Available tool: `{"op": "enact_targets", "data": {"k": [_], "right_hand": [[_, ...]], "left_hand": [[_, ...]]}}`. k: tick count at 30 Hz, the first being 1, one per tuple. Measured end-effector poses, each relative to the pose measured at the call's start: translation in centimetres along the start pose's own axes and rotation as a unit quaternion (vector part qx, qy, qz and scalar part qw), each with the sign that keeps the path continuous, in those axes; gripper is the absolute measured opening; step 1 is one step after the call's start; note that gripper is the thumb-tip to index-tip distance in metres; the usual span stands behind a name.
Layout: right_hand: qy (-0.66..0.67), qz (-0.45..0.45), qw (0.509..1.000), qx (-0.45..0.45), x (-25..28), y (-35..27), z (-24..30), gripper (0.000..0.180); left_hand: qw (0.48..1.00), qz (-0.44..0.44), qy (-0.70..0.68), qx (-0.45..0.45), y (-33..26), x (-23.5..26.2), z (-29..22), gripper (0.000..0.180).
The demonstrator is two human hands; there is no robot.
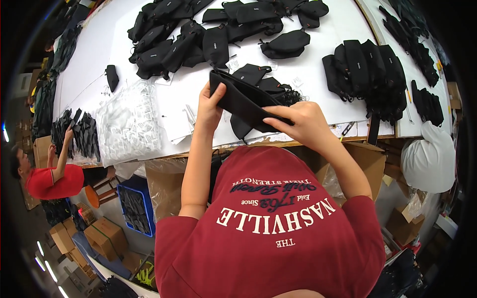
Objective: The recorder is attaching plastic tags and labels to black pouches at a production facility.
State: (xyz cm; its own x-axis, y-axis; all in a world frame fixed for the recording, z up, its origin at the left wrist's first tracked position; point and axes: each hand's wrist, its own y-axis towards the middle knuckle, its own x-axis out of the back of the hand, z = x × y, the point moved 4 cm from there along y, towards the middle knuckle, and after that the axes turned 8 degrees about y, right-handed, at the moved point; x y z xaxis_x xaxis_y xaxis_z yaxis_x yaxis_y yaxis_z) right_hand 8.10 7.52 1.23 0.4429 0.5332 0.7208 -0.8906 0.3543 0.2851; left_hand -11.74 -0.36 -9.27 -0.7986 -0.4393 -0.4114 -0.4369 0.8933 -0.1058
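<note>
A long black fabric pouch (237,101) is stretched between my hands over the table's near edge, its top side gaping. My left hand (211,103) grips one end, thumb lying on the front. At the opposite end, my right hand (301,122) pinches the pouch between thumb and fingers. Just beyond it lie more black pouches (252,74) and a tangle of thin black cords (292,96), partly hidden by what I hold. A large loose heap of black pouches (215,45) spreads across the far middle of the table.
On the white table (186,92), a bag of white tags (130,119) lies left and stacked black pouches (365,69) stand right. A yellow cutter (348,130) is near the front edge. A person in red (54,181) works at the far left, beside a blue crate (135,206).
</note>
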Motion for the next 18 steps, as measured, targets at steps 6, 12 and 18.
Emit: {"op": "enact_targets", "data": {"k": [6, 12, 18], "right_hand": [[0.132, -0.165, 0.966, -0.147, 0.7, -1.9, -0.9, 0.012], [0.171, -0.142, 0.967, -0.123, 2.2, -1.7, -1.2, 0.014], [0.205, -0.118, 0.972, -0.016, 4.6, 3.3, 1.8, 0.015]], "left_hand": [[0.997, -0.018, -0.061, -0.036, 0.4, -1.5, -2.3, 0.025], [1.0, 0.02, -0.022, -0.002, 0.2, -3.1, -3.8, 0.028], [0.976, 0.187, 0.098, 0.062, -1.1, -7.8, -5.1, 0.027]]}}
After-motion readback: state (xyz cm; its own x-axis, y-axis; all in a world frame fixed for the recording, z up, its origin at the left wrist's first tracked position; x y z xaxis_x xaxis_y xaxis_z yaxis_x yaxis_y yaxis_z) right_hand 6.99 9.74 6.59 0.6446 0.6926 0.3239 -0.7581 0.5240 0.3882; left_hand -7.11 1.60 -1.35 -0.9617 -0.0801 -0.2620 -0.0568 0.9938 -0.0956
